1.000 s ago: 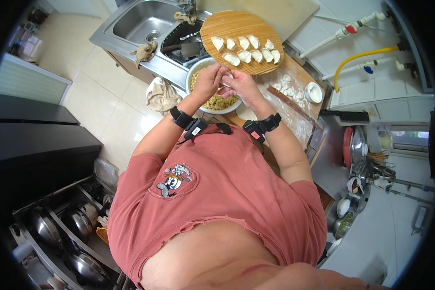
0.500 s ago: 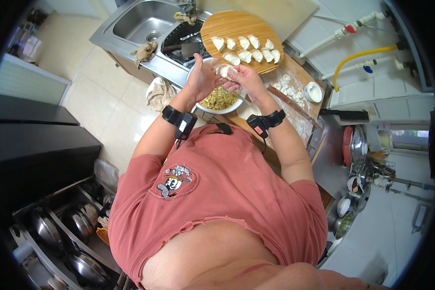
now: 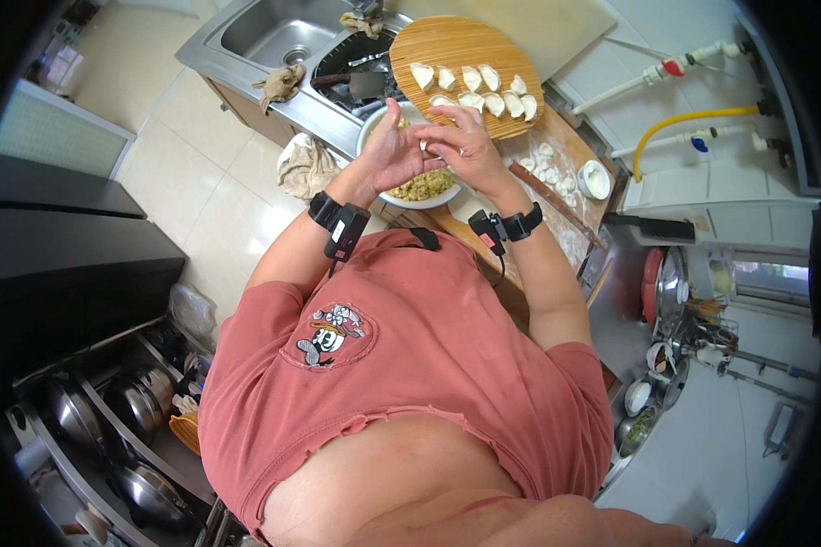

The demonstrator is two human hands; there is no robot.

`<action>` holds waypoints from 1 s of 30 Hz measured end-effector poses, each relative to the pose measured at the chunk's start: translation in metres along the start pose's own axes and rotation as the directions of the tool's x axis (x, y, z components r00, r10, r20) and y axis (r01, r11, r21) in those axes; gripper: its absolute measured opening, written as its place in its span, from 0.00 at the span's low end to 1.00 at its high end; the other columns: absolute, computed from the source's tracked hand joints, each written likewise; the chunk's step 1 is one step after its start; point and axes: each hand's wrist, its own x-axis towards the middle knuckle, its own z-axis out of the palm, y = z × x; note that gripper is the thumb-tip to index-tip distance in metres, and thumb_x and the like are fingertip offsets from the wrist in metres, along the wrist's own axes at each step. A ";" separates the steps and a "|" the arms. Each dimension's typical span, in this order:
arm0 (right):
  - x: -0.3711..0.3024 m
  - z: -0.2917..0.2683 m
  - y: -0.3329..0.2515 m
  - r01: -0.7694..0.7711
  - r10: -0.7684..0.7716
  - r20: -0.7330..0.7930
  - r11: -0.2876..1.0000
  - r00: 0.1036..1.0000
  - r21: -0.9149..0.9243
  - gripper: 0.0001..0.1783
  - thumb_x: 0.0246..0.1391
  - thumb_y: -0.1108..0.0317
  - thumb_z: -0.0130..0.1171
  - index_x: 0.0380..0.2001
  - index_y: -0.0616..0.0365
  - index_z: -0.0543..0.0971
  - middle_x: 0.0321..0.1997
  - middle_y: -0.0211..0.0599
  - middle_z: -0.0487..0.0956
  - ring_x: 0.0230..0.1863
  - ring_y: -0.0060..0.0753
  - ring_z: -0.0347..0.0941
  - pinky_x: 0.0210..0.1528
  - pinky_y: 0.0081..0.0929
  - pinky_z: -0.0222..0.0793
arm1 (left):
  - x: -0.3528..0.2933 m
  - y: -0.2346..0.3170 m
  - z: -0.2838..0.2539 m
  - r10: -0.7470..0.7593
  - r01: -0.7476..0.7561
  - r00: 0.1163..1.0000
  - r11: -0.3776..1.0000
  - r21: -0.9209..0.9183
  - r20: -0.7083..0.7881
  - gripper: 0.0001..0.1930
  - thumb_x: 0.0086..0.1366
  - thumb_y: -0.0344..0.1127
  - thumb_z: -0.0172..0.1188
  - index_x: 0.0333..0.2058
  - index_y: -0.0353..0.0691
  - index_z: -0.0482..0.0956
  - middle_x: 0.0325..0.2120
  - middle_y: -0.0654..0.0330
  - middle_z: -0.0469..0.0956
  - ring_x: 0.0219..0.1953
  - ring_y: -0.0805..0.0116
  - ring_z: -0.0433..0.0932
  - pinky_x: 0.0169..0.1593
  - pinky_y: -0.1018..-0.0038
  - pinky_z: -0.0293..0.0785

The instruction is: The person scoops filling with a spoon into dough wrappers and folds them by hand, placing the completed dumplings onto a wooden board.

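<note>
My left hand (image 3: 392, 157) is palm up over the filling bowl, its thumb raised apart and its fingers stretched toward the right hand. A dumpling (image 3: 423, 145) lies at those fingers, mostly hidden; only a small white bit shows. With bent fingers, my right hand (image 3: 468, 150) closes over it from the right. Below both hands is a white bowl (image 3: 453, 194) with yellow-green chopped filling (image 3: 421, 187). Just beyond them, a round bamboo board (image 3: 447, 41) bears several folded white dumplings (image 3: 471, 78), the nearest partly covered by the right hand.
On the floured worktop at right lie a wooden rolling pin (image 3: 556, 206), several dough pieces (image 3: 544, 169) and a small bowl of white powder (image 3: 595, 180). A steel sink (image 3: 274, 35) is at far left, with a cloth (image 3: 281, 86) on its edge. A dark-handled knife (image 3: 652, 228) lies farther right.
My right hand has turned and closed over the dumpling, which was in plain view before and is now mostly covered. The left hand stays under it, shifted slightly right in the picture.
</note>
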 end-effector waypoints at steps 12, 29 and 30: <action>-0.002 0.006 0.022 0.194 -0.193 0.026 0.981 0.981 -0.011 0.11 0.44 0.69 0.59 0.34 0.58 0.78 0.44 0.37 0.75 0.44 0.42 0.70 0.49 0.35 0.64 | 0.004 -0.009 0.004 -0.080 0.074 0.995 0.991 -0.112 -0.056 0.46 0.58 0.71 0.23 0.50 0.28 0.63 0.41 0.51 0.71 0.43 0.60 0.71 0.53 0.62 0.66; -0.009 0.020 0.009 -0.186 0.239 -0.213 0.952 0.947 0.243 0.24 0.49 0.65 0.59 0.50 0.62 0.71 0.53 0.46 0.70 0.54 0.40 0.67 0.54 0.29 0.62 | 0.009 -0.012 -0.014 0.134 0.030 0.946 0.872 -0.489 0.297 0.37 0.62 0.64 0.34 0.50 0.31 0.63 0.50 0.42 0.66 0.53 0.49 0.65 0.60 0.59 0.57; -0.008 0.023 0.012 -0.126 0.183 -0.245 0.965 0.952 0.230 0.24 0.49 0.65 0.59 0.49 0.62 0.71 0.53 0.45 0.69 0.54 0.40 0.67 0.54 0.28 0.62 | 0.011 -0.014 -0.015 0.130 0.035 0.945 0.873 -0.486 0.300 0.37 0.62 0.64 0.34 0.50 0.31 0.63 0.50 0.42 0.66 0.53 0.49 0.65 0.60 0.59 0.57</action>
